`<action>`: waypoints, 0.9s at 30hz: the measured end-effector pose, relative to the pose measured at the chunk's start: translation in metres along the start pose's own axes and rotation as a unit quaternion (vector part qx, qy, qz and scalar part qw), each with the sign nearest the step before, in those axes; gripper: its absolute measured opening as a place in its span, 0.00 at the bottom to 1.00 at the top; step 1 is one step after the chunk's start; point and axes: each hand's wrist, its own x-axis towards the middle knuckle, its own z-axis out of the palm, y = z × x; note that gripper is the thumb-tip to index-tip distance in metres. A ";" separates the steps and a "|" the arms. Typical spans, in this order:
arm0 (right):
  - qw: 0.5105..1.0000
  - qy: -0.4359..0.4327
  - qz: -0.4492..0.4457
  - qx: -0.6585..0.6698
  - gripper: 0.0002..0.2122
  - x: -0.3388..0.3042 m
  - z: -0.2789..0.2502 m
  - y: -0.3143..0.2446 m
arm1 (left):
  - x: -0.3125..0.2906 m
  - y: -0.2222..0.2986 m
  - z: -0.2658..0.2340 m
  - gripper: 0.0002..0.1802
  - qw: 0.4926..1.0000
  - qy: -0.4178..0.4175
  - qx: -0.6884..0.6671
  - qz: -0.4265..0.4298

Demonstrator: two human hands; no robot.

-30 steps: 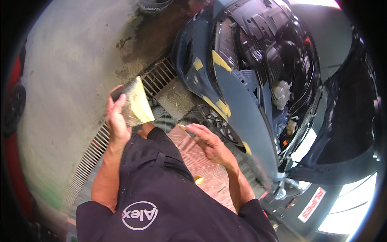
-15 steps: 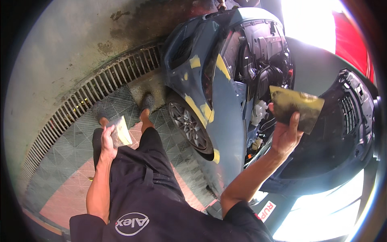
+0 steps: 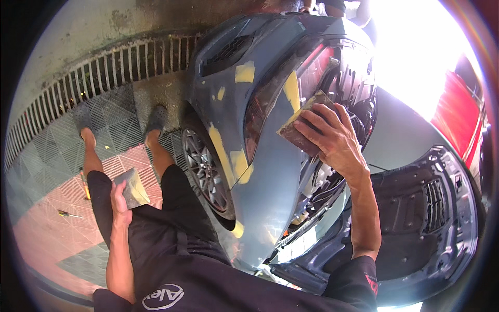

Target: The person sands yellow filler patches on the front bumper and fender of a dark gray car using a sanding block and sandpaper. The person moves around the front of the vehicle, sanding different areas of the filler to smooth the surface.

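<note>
My right hand (image 3: 335, 136) grips a dark, thin rectangular filler spreader (image 3: 303, 134) with yellowish smears, its fingers spread over the upper face. The spreader is over the top of the grey car fender (image 3: 278, 174), beside the headlight; whether it touches the panel I cannot tell. Low by my thigh, my left hand (image 3: 120, 200) holds a grey plate (image 3: 130, 192) with yellow filler along one edge. Yellow filler patches (image 3: 239, 162) mark the fender around the wheel arch, the bumper (image 3: 244, 73) and the strip by the headlight (image 3: 292, 92).
The engine bay is exposed to the right of the fender, with a detached-looking hood panel (image 3: 416, 208) at the right. A wheel (image 3: 205, 171) stands by my legs. A floor grate (image 3: 119, 65) curves along the wall. Another person (image 3: 332, 8) is beyond the car.
My right hand has turned over and moved left from above the engine bay to the fender top with the spreader. My left hand has lowered slightly. The view has shifted closer to the car.
</note>
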 end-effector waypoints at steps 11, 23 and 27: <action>0.993 -0.026 -0.111 -0.024 0.30 0.043 0.048 0.043 | -0.008 -0.076 0.011 0.24 0.999 0.035 0.024 -0.011; 0.992 -0.011 -0.122 -0.010 0.29 0.046 0.040 0.057 | -0.007 -0.100 0.032 0.25 0.997 0.057 0.039 -0.027; 0.992 -0.004 -0.123 0.010 0.30 0.049 0.057 0.061 | -0.006 -0.108 0.037 0.25 0.997 0.064 0.033 -0.040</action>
